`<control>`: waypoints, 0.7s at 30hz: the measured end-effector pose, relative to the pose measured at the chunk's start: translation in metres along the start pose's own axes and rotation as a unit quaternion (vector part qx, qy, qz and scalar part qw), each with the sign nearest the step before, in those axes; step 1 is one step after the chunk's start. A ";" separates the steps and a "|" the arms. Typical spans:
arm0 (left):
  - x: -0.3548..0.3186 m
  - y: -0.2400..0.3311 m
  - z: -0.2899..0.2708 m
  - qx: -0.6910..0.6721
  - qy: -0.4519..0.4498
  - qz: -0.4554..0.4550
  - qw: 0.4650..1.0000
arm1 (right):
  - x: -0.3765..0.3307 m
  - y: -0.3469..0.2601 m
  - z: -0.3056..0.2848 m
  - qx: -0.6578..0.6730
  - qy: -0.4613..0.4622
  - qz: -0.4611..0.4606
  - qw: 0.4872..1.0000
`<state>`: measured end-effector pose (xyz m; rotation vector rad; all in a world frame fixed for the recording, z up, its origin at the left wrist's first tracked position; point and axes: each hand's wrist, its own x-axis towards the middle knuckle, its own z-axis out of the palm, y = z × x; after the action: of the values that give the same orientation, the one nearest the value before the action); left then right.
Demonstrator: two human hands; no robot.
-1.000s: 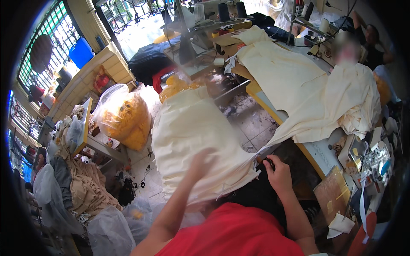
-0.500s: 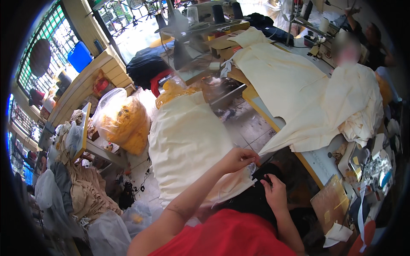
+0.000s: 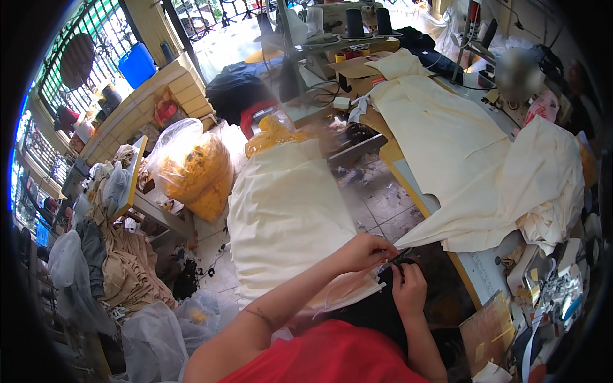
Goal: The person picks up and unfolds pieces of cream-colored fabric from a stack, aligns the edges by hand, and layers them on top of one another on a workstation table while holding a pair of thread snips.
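Observation:
My left hand [image 3: 366,251] is closed in a pinch on the drawn-out corner of a cream cloth [image 3: 447,140], which stretches to it from the table on the right. Close beside it, my right hand [image 3: 409,286] is closed around a small dark tool [image 3: 402,256] that looks like thread snips; the fingers hide most of it. The tool's tip is near the pinched corner, but whether it touches the cloth I cannot tell. Left of my legs hangs a stack of cream cloth pieces [image 3: 287,198], its near edge beneath my left forearm.
A sewing machine [image 3: 555,281] stands on the right beside the yellow-edged table [image 3: 469,271]. Clear bags with orange-yellow scraps [image 3: 195,172] sit on the tiled floor at left. Tan cloth [image 3: 131,268] is heaped farther left. Thread cones [image 3: 354,24] stand at the back.
My right hand has risen toward my left, bringing the dark tool up to the cloth corner. The left hand keeps its pinch. The whole view has shifted slightly.

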<state>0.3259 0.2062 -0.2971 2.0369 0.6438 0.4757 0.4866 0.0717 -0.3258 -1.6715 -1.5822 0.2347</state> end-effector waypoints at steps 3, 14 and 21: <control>-0.004 -0.004 0.001 -0.003 0.014 0.032 0.999 | -0.001 -0.001 -0.001 0.014 -0.005 -0.001 1.000; -0.005 -0.006 -0.010 -0.190 -0.040 -0.069 0.978 | -0.002 -0.002 -0.001 0.040 0.008 0.011 0.999; -0.003 -0.004 -0.011 -0.248 -0.093 -0.146 0.953 | 0.006 0.001 0.006 -0.001 0.032 -0.074 0.997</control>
<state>0.3170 0.2132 -0.2952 1.4591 0.6241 0.2345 0.4848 0.0793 -0.3278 -1.5394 -1.6492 0.1025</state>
